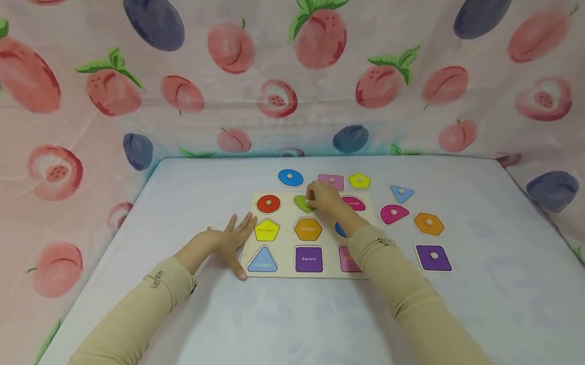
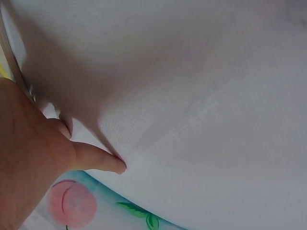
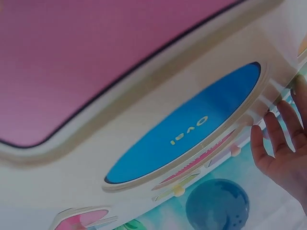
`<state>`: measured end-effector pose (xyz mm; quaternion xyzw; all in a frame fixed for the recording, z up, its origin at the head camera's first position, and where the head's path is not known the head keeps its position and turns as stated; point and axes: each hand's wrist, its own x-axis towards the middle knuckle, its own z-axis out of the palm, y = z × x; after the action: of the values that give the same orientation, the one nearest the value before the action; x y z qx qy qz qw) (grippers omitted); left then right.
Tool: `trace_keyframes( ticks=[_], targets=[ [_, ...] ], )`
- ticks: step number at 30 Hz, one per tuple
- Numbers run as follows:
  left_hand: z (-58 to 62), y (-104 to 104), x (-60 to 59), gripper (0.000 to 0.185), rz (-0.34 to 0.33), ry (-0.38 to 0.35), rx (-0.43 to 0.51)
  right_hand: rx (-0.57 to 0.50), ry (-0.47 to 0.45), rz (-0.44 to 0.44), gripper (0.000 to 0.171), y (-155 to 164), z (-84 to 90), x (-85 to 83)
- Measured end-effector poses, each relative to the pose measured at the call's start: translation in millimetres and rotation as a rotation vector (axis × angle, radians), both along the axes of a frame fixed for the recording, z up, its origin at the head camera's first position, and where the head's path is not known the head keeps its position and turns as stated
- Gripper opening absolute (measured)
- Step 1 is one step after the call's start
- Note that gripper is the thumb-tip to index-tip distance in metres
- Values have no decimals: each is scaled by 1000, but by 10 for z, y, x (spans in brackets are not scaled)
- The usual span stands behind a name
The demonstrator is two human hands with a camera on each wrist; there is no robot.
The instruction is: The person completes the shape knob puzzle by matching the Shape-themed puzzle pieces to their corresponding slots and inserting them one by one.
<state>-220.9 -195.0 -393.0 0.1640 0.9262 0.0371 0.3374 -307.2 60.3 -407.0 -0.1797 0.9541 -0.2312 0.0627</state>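
Note:
A cream shape puzzle board [image 1: 282, 250] lies flat on the table. My left hand [image 1: 228, 245] is spread at its left edge, fingertips by the yellow pentagon recess [image 1: 267, 230] and thumb at the near corner. My right hand [image 1: 325, 198] reaches over the board's far row, its thumb and fingertips pinched together at a green puzzle piece [image 1: 301, 204]; the fingers hide the piece's knob and right part. A red circle piece [image 1: 268, 204] with a knob sits in the board to the left. In the right wrist view the blue oval recess [image 3: 192, 129] lies below the curled fingers [image 3: 277, 132].
Several knobbed pieces lie around the board: a blue oval [image 1: 287, 178], pink square [image 1: 325, 180] and yellow pentagon [image 1: 357, 184] behind; a blue triangle [image 1: 399, 195], magenta semicircle [image 1: 389, 215], orange hexagon [image 1: 425, 227] and purple square [image 1: 430, 264] at right. A fruit-patterned cloth [image 1: 194, 132] hangs behind the table.

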Motion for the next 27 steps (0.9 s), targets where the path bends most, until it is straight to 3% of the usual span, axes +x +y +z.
trace_keyframes(
  ticks=[8, 14, 19, 27],
  targets=[
    [11, 41, -20, 138, -5, -2, -6, 54, 23, 28, 10, 53, 38, 39],
    [-21, 2, -13, 139, 3, -5, -12, 13, 4, 33, 22, 177, 97, 75],
    [-3, 11, 0, 139, -4, 1, -20, 2, 80, 39, 23, 531, 254, 119],
    [2, 37, -29, 142, -23, -19, -64, 192, 50, 30, 25, 1240, 408, 173]
  ],
)
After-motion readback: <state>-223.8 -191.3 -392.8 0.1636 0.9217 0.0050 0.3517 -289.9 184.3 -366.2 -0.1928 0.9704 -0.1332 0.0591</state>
